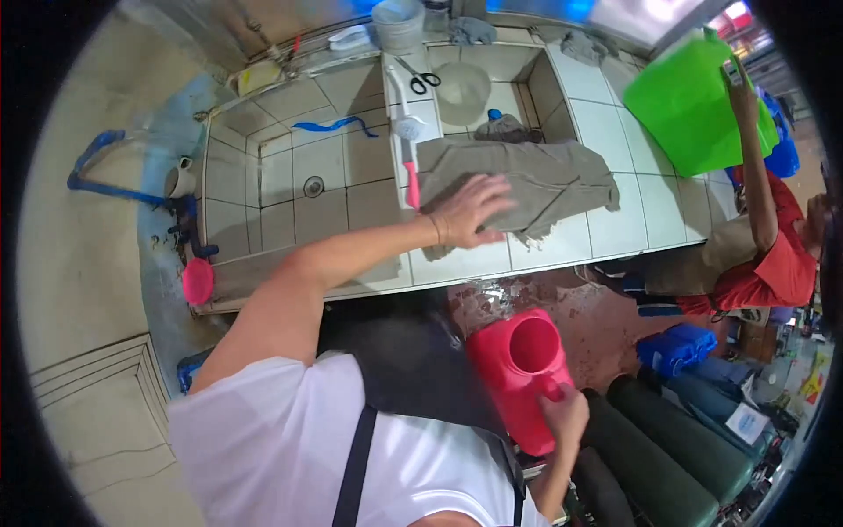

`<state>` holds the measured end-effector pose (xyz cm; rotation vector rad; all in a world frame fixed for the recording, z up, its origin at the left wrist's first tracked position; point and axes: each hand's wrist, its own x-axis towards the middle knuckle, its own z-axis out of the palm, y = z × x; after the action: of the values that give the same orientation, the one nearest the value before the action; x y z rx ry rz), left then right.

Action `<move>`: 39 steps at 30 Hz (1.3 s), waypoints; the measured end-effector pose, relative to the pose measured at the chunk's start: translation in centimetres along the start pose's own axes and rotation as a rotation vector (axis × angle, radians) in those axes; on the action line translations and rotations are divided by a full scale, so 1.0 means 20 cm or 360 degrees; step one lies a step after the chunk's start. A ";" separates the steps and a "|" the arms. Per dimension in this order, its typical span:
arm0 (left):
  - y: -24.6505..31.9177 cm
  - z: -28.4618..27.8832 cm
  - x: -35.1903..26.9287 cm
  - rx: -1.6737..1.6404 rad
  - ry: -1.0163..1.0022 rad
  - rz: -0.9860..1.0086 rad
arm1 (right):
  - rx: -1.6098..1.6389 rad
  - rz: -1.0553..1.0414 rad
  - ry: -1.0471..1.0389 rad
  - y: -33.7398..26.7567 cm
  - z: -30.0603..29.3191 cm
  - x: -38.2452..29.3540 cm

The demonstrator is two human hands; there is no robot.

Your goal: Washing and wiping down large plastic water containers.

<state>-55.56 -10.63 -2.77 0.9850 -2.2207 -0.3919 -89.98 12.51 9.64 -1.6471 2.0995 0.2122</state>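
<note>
My left hand lies spread and slightly blurred over a crumpled grey-brown cloth on the white tiled counter. No object shows between its fingers. Down at my right side, my right hand grips the handle of a bright pink plastic jerrycan. The jerrycan's wide round mouth faces up, uncapped, and it hangs in front of the counter beside my dark apron. A tool with a pink handle sits at the cloth's left edge, its upper part grey.
Left is a tiled sink holding a blue strip. Scissors and a white brush lie on the divider. A translucent basin stands in the second sink. At right, a person in red handles a green container. Dark green cylinders lie below.
</note>
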 end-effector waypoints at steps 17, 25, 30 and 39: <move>0.70 -0.94 -0.27 -0.1067 0.0945 0.0304 | -0.0353 -0.0924 0.0878 -1.38 -1.28 -0.72; 0.41 -1.67 -0.73 -0.0314 0.1322 0.0068 | -0.0335 -0.1548 0.0838 -1.98 -1.20 -0.45; 0.19 -1.84 -1.09 0.0083 0.1374 -0.0233 | -0.0230 -0.1884 0.0564 -2.52 -0.83 -0.21; -0.24 -1.81 -1.72 0.0107 0.1129 -0.1011 | -0.0312 -0.2155 0.0335 -3.16 -0.08 0.22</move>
<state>-11.41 11.48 5.61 1.5697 -1.2683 -0.1891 -31.23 -9.11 19.01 -2.8597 0.6784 -0.2176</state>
